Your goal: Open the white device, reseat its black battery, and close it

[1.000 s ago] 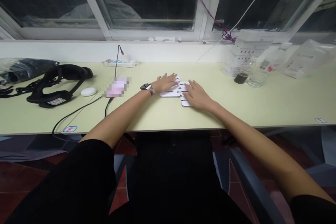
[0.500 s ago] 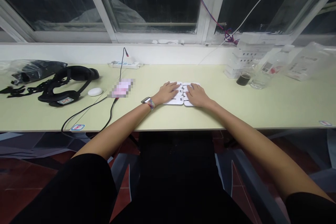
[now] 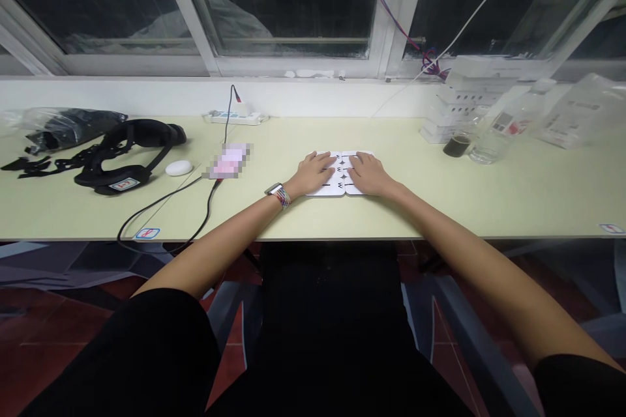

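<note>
Flat white cards with rounded corners and black line and letter-like marks lie side by side on the table. My left hand (image 3: pixel 312 172) rests flat over the left white card piece (image 3: pixel 330 189), fingers stretched toward the seam. Over the right white card piece (image 3: pixel 353 189) my right hand (image 3: pixel 369 173) lies in the same way, fingers apart. The two sides touch or nearly touch along the middle seam. Much of each side is hidden under my palms, so how many pieces there are is unclear. A watch with a patterned band (image 3: pixel 280 193) is on my left wrist.
Left on the pale table (image 3: pixel 293 221) are a black headset (image 3: pixel 124 156), a white oval object (image 3: pixel 178 168), a blurred phone-like item (image 3: pixel 229 161) with a cable and a power strip (image 3: pixel 237 118). White boxes (image 3: pixel 440 120), a dark-liquid cup (image 3: pixel 457 145) and a clear bottle (image 3: pixel 508 120) stand right.
The camera view has shifted slightly. Both hands stay flat on the white card pieces, with hardly any visible movement.
</note>
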### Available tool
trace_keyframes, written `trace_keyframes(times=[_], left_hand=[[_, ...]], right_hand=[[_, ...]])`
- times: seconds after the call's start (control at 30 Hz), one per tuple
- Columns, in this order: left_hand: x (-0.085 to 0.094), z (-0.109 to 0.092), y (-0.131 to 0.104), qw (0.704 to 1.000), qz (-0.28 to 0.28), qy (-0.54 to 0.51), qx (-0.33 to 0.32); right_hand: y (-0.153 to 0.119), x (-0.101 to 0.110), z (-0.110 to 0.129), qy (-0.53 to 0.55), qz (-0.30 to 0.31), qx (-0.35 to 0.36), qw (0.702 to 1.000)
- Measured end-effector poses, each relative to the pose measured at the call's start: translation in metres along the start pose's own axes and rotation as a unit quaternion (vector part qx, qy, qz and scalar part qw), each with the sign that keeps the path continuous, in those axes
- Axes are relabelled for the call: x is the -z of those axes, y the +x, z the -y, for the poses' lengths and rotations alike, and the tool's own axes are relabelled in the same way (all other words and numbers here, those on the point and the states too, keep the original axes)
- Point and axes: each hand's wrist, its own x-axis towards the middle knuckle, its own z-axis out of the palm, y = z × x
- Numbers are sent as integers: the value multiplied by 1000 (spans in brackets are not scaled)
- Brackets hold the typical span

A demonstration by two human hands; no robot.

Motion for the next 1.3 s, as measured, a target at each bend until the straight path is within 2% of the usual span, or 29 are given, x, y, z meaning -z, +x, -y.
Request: trace_keyframes(times=[0.2,0.27,0.33,0.4,0.5,0.6,0.67,0.77,0.83,0.93,1.03,1.17,1.3], left_hand=[[1,-10,-3,999,-19,-12,24],[5,-13,-6,999,-37,-18,20],[13,-14,-11,998,-60,-17,-5],[24,-15,-19,996,-79,-7,-46],[36,-21,-41,990,-96,0,-100],[36,-35,-72,986,-105,-24,-127],[32,-48,-93,986,-73,-2,-152],[27,-62,-118,985,-48,70,-152],[27,-66,-126,983,-36,90,-158],[31,-65,-127,977,-30,107,-180],[33,-60,-123,973,-49,124,-191],[34,-55,-120,985,-98,52,-129],[35,-53,-113,988,-122,-44,-90]], right_hand=[[-2,6,4,-6,1,-5,1000],[-9,10,8,-10,-19,3,1000],[-20,14,15,-7,-71,56,996],[-34,15,24,10,-122,152,981],[-53,9,37,29,-125,264,956],[-65,2,46,29,-122,310,942],[-70,0,49,43,-123,326,936],[-79,1,48,63,-115,341,931],[-84,2,47,53,-118,345,930],[-90,4,43,59,-120,348,928],[-92,5,40,130,-116,347,922],[-90,2,39,198,-125,307,923],[-87,0,42,191,-113,257,941]])
